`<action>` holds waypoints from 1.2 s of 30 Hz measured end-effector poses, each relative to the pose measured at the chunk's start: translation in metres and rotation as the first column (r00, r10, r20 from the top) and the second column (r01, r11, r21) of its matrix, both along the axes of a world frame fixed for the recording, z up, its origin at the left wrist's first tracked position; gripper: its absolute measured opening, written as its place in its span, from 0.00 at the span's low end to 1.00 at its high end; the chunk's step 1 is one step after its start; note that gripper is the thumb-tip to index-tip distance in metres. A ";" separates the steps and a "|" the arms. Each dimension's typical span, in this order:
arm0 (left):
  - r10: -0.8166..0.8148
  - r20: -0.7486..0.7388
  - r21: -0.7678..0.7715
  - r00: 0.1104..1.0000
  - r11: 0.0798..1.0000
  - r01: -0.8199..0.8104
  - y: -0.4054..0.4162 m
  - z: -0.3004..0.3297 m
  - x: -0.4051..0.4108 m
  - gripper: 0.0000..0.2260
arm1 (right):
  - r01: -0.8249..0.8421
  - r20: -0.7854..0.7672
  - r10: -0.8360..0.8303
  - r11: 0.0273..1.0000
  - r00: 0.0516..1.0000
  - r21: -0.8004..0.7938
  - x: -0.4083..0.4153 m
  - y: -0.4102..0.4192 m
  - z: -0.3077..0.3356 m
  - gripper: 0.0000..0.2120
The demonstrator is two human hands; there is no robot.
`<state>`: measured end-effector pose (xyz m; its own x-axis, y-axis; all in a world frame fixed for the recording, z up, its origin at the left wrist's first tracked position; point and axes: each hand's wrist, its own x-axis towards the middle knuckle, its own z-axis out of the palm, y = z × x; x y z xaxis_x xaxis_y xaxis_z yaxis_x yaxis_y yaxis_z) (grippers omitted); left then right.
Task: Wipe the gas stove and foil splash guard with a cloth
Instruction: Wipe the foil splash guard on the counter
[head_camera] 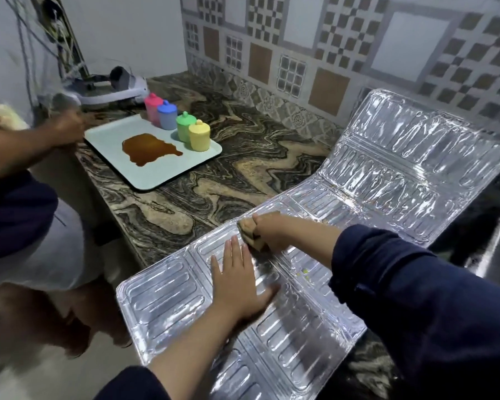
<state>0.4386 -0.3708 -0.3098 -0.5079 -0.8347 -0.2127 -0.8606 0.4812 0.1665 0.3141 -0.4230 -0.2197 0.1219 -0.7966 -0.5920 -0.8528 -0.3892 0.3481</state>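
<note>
Pressing flat, the open left hand (pixel 237 280) steadies the foil splash guard (pixel 387 157) so the right hand (pixel 272 230), gripping a bunched cloth (pixel 250 230), can scrub.

Desk (pixel 243 157): swirled brown, black and cream marble. Back wall (pixel 344 53): patchwork tiles, checkered, gridded and plain squares, in grey, brown and white. Left wall (pixel 127 33): plain white, loose cables (pixel 61 39) hanging at its corner. Floor (pixel 26 370): pale, blurred.
</note>
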 end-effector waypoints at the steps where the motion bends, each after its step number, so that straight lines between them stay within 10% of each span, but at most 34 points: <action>1: 0.007 -0.011 -0.011 1.000 1.000 -0.007 0.000 -0.005 -0.001 0.54 | -0.009 0.009 0.009 1.000 1.000 -0.006 -0.001 0.000 -0.001 0.26; 20: 0.064 -0.081 -0.059 0.995 0.996 -0.069 0.001 -0.012 -0.002 0.53 | 0.080 0.071 -0.097 0.973 0.993 0.217 -0.048 0.073 0.003 0.19; 36: 0.035 -0.065 -0.014 0.997 0.999 -0.036 0.004 -0.006 0.002 0.54 | 0.397 -0.066 -0.438 0.728 0.896 0.559 -0.074 0.116 0.030 0.08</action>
